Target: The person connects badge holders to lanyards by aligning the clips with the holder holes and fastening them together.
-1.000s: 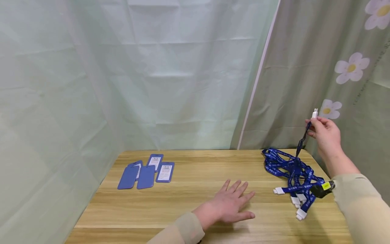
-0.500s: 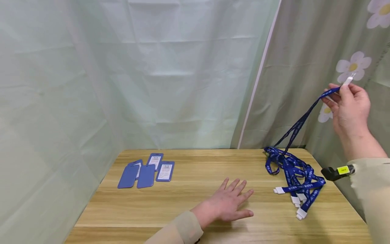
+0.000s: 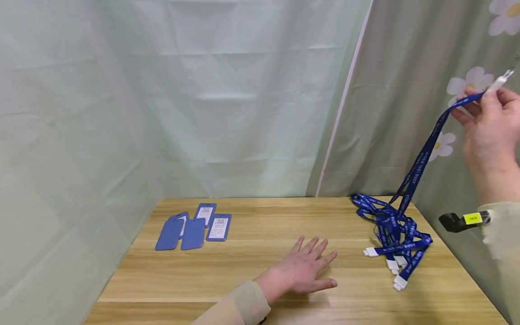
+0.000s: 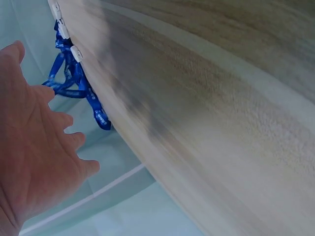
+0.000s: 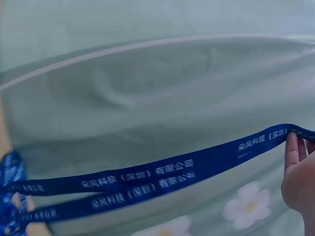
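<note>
High at the right of the head view, my right hand (image 3: 493, 131) pinches a blue lanyard by its white clip (image 3: 499, 82). The raised strap (image 3: 422, 160) slopes down into a tangled pile of blue lanyards (image 3: 392, 223) on the table's right side, whose white clips (image 3: 400, 283) point toward the front. In the right wrist view the strap (image 5: 147, 179) runs taut to the fingers. My left hand (image 3: 298, 271) is at the table's middle, palm down with fingers spread, holding nothing; the left wrist view also shows the hand (image 4: 39, 142).
Several blue card holders (image 3: 193, 234) lie at the table's back left, some overlapping and some with white cards showing. Pale green curtains (image 3: 243, 99) stand behind and beside the wooden table (image 3: 183, 280). A black strap end with a yellow label (image 3: 472, 219) sticks out from the right sleeve.
My right hand has moved up and to the right, drawing the lanyard farther out of the pile, and the pile has shifted a little. My left hand has hardly moved.
</note>
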Demonstrator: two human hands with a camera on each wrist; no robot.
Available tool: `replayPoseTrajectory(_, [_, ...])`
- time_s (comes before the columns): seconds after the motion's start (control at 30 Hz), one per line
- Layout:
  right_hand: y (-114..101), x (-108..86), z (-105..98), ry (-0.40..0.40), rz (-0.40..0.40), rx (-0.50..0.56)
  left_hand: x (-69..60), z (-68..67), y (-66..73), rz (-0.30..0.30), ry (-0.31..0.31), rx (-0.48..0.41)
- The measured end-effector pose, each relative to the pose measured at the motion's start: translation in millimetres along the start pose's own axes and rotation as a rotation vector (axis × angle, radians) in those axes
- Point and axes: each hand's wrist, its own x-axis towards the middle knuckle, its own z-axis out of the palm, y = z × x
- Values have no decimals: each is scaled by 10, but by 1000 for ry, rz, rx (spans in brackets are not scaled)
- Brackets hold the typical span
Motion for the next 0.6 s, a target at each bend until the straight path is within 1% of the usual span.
replayPoseTrajectory(0.1, [185,-62,-175,-9,27,-114,-4,5,2,-1,0,-6])
replayPoseTrajectory(0.17, [318,-120,-309,-28,71,-158,-10,9,3,-2,-1,-8])
replayPoseTrajectory(0.3, [593,-267,-546,-95,182,-201,-26,21,-2,-2,2,-15])
replayPoseTrajectory(0.43, [914,-438,-728,-176,258,-341,-62,58,-40,-1,11,-31])
replayPoseTrajectory(0.47, [999,-485,-771,-200,270,-392,-76,72,-56,-1,11,-36])
replayPoseTrajectory(0.5, [1082,-538,-816,-233,273,-483,-94,87,-75,-1,13,-40])
replayPoseTrajectory(0.6, [1321,-733,-925,-365,274,-818,-160,125,-139,-6,9,-51])
